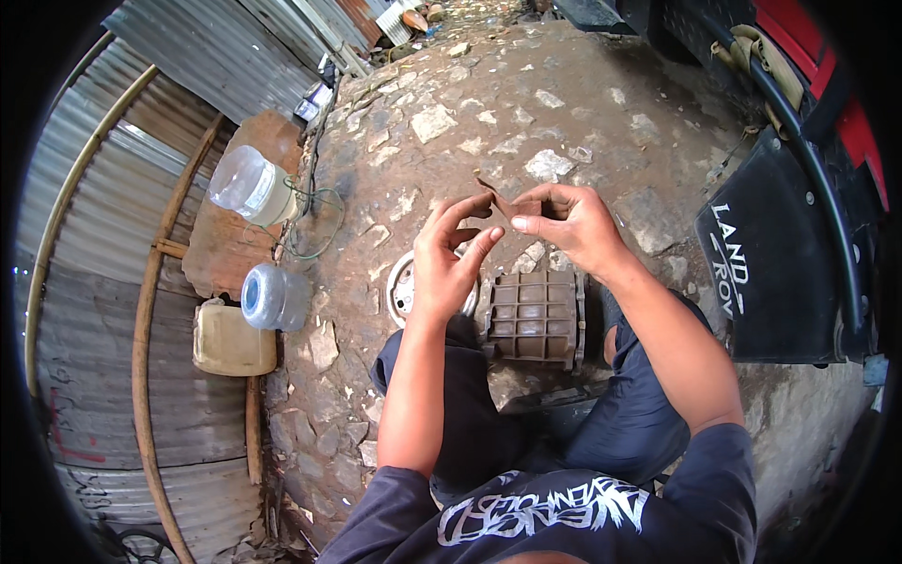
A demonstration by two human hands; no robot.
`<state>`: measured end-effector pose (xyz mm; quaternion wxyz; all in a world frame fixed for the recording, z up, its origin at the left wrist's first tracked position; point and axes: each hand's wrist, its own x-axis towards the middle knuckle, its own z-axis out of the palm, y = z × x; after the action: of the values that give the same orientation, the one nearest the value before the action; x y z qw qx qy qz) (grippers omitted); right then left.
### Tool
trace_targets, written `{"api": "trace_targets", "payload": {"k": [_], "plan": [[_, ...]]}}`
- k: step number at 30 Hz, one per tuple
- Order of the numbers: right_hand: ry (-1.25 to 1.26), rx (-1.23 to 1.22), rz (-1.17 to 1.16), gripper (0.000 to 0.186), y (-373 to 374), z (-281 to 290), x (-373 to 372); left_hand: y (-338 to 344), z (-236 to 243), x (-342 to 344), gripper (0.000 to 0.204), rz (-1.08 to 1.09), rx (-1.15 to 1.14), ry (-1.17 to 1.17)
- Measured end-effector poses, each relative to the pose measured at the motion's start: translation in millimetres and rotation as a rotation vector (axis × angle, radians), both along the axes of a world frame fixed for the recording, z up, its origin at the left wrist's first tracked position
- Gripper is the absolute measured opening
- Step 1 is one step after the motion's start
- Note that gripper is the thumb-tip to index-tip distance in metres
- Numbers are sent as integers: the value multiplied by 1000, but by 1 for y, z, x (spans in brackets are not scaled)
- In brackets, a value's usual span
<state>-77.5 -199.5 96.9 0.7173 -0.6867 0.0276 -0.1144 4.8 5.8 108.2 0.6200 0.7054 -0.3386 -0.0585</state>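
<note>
Both hands are raised in front of me around a small folded brown sheet (526, 209) that looks like sandpaper. My right hand (575, 226) pinches it between thumb and fingers. The curled fingers of my left hand (453, 252) meet its left edge, with the thumb held a little apart below. Under the hands, a ribbed metal casing (533, 317) like a gearbox housing sits on the ground between my legs. Beside it, partly hidden by my left hand and forearm, lies a white round part with holes (404, 288).
Clear plastic jugs (252, 186) and a yellowish jerrycan (235, 340) stand at left by a corrugated metal wall (99, 310) with wooden poles. Thin green wire (324, 226) loops nearby. A vehicle's black mudflap (770, 254) hangs at right. Uneven stony ground (432, 122) stretches ahead.
</note>
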Motion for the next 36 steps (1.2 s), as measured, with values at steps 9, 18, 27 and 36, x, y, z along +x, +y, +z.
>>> {"api": "trace_targets", "payload": {"k": [9,18,27,36], "plan": [[14,-67,104,34,4,4,-2,1,-4,-2,43,-70,-3,108],[13,94,25,27,7,4,-1,1,-10,-5,36,-61,-77,230],[-27,-96,-50,20,12,-12,2,5,-7,-5,36,-124,132,140],[115,-414,-195,36,28,5,-5,9,-3,-3,32,-110,194,254]]}}
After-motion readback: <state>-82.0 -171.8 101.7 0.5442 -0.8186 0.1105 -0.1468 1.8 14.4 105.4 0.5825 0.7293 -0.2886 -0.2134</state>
